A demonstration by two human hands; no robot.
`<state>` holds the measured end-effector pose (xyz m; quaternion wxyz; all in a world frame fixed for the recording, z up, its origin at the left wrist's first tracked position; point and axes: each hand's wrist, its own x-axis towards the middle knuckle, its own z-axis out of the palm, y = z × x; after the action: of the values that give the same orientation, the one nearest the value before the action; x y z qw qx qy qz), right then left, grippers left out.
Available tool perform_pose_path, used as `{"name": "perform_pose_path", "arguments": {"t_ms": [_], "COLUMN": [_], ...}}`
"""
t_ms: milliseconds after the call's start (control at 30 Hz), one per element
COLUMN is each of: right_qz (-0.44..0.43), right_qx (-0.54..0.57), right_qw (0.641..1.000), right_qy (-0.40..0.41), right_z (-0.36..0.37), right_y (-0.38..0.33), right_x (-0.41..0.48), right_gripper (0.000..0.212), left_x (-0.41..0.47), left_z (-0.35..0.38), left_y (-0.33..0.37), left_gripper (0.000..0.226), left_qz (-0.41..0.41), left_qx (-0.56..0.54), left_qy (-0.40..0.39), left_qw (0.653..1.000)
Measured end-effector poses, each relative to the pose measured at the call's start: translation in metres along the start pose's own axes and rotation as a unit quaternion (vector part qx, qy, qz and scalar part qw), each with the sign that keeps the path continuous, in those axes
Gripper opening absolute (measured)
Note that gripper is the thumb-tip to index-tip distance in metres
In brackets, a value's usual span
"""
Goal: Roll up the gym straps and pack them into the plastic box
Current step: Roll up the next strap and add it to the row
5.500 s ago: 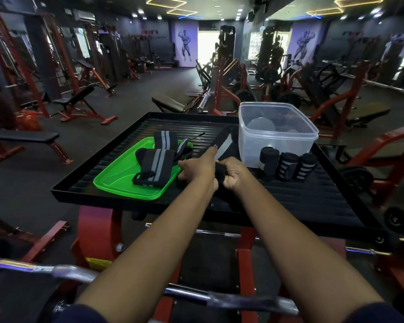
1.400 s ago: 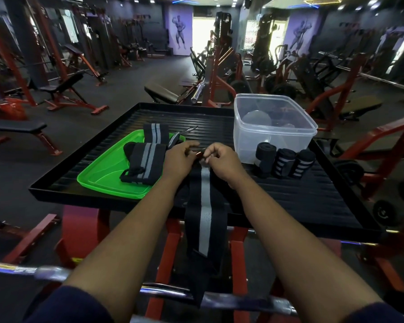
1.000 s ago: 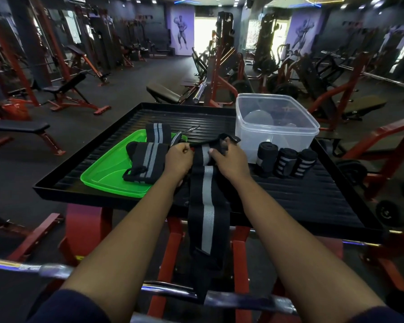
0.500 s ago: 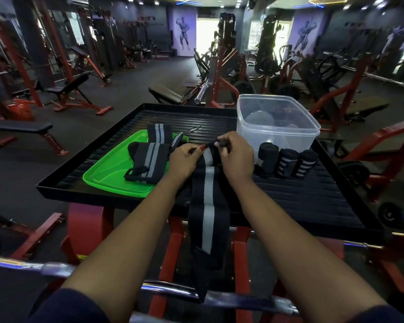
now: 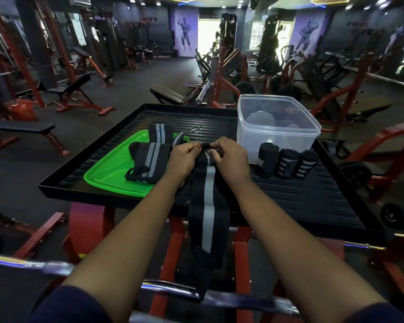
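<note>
Now the hands have drawn together. The left hand and right hand, which a second ago were spreading the strap flat, both pinch its far end between thumb and curled fingertips, nearly touching each other. The end looks folded over at the pinch, so the first turn of the roll is judged to be starting. Nothing from this strap is packed yet.

From the pinch, the strap runs straight back toward the person, over the near edge of the ribbed platform, and hangs free below. It is a flat woven band, black with a grey centre stripe. It looks limp and slightly elastic, so a loose first turn may let the roll telescope.

Just right of the grip stand three rolled straps, compact upright cylinders. Beyond them is the plastic box, translucent, rigid, round-cornered and open-topped. Just left of the grip, loose straps lie folded on a glossy green tray.
</note>
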<state>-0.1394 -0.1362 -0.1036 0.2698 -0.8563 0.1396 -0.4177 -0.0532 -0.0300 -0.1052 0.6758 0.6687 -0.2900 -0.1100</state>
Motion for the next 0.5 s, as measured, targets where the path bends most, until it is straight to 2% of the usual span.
{"name": "perform_pose_path", "arguments": {"t_ms": [100, 300, 400, 500], "right_qz": [-0.007, -0.053, -0.009, 0.069], "right_qx": [-0.002, -0.029, 0.007, 0.071], "right_qw": [1.000, 0.997, 1.000, 0.995], "right_qy": [-0.013, -0.056, -0.006, 0.018], "right_z": [-0.0021, -0.0010, -0.0004, -0.0028], "right_y": [0.0001, 0.0001, 0.0005, -0.0001], "right_x": [-0.0002, 0.0020, 0.0032, 0.0041], "right_gripper": [0.014, 0.025, 0.018, 0.021], "left_x": [-0.0018, 0.0007, 0.0011, 0.0028], "left_z": [0.0014, -0.0012, -0.0009, -0.0007], "left_y": [0.0024, 0.0002, 0.0003, -0.0029], "left_gripper": [0.029, 0.016, 0.016, 0.019], "left_qz": [-0.019, 0.020, 0.019, 0.037], "left_qx": [-0.045, 0.007, 0.022, 0.085], "left_qy": [-0.018, 0.022, 0.039, 0.032], "left_qw": [0.999, 1.000, 0.999, 0.995]}}
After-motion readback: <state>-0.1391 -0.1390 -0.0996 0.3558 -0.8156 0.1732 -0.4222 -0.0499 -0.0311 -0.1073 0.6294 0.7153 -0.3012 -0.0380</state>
